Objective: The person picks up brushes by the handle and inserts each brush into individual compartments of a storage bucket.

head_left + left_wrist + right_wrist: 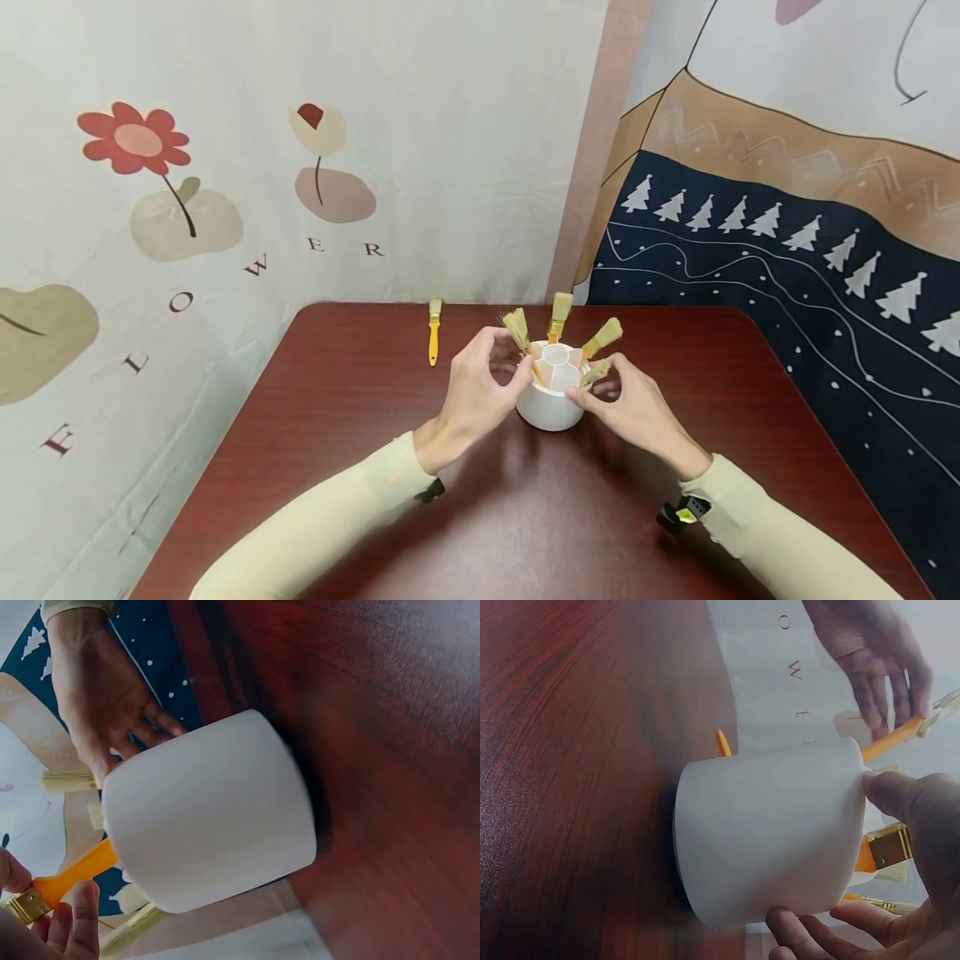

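A white round holder (pixel 551 412) with divided compartments stands on the table. My left hand (pixel 480 383) pinches a paintbrush (pixel 82 868) near its metal ferrule, bristles up. The brush's yellow handle reaches down past the holder's rim at the left. With thumb at the rim and fingers along its side, my right hand (pixel 637 408) grips the holder, as the right wrist view shows. Other brushes stand in it bristles up: one at the back (pixel 561 310), one leaning right (pixel 603 337) and one low brush (pixel 597 372) beside my right hand. Their lower handles are hidden inside.
Another yellow-handled brush (pixel 433 335) lies on the dark red wooden table (pixel 360 400), near its back edge and left of the holder. Behind the table hangs a pale flower-print cloth (pixel 465 167). A navy cloth with white trees (pixel 750 258) hangs at the right.
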Tool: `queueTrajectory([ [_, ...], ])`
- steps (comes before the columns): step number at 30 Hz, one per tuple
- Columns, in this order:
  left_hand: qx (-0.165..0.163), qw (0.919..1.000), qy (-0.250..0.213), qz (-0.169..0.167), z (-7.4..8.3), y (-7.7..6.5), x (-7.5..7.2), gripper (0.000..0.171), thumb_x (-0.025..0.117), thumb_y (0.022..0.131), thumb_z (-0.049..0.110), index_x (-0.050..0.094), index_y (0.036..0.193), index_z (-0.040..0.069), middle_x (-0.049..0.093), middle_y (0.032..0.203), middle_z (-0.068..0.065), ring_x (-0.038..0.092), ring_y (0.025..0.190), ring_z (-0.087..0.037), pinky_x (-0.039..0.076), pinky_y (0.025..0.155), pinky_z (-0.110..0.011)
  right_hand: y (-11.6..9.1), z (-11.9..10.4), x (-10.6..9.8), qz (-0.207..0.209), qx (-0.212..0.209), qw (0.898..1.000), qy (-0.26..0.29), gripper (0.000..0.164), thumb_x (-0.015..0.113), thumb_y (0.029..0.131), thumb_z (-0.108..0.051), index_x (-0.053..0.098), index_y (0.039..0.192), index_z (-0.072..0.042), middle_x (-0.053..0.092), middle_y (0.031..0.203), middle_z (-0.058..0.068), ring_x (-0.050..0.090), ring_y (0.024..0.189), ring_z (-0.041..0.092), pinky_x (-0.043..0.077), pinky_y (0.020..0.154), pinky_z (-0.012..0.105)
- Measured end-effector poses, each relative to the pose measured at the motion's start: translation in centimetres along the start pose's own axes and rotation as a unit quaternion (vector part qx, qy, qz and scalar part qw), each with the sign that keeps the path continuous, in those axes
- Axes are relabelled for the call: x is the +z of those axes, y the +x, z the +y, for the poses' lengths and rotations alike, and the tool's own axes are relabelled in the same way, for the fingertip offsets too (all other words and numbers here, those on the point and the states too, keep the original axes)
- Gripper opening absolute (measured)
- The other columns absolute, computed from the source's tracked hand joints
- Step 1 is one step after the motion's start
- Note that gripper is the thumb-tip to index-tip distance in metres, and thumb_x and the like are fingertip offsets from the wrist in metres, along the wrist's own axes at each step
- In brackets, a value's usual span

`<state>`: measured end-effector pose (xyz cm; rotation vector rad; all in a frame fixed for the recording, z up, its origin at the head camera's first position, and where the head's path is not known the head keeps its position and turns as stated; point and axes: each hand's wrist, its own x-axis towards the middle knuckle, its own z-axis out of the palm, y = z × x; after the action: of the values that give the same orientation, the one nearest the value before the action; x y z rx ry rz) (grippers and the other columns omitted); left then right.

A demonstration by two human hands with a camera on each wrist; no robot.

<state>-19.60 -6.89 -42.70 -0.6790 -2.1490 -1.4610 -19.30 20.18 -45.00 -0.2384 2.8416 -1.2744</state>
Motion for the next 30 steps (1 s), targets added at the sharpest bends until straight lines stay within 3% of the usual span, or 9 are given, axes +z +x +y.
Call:
queueTrajectory([
  [5,-0.027,0.9995,0.006,-0.012,-0.4,-0.2,0.2,0.03,0.083,0.101,0.003,0.07,0.127,-0.001,0.08,0.119,-0.016,0.086,0.099,-0.026,0.072,0.087,-0.027,0.0,0.0,0.0,0.003,-0.001,1.0,-0.002,0.065,0.089,0.101,-0.06,0.065,0.135,-0.011,0.085,0.128,0.015,0.086,0.116,0.028,0.071,0.099,0.052],
  [18,-0.049,0.9976,0.03,-0.039,-1.2,-0.7,0.5,0.026,0.085,0.102,0.008,0.072,0.124,0.003,0.084,0.111,-0.012,0.084,0.094,-0.021,0.071,0.086,-0.028,0.0,0.1,0.2,0.005,0.001,1.0,-0.002,0.062,0.088,0.101,-0.06,0.064,0.134,-0.012,0.085,0.128,0.015,0.086,0.115,0.027,0.07,0.1,0.052],
  [30,-0.045,0.9942,0.088,-0.041,-1.6,-1.0,0.4,0.024,0.085,0.102,0.015,0.074,0.122,0.007,0.084,0.111,-0.008,0.084,0.094,-0.023,0.07,0.09,-0.04,-0.1,0.0,0.3,0.005,0.001,1.0,-0.003,0.063,0.088,0.101,-0.059,0.065,0.134,-0.012,0.085,0.128,0.015,0.086,0.116,0.027,0.07,0.1,0.053],
])
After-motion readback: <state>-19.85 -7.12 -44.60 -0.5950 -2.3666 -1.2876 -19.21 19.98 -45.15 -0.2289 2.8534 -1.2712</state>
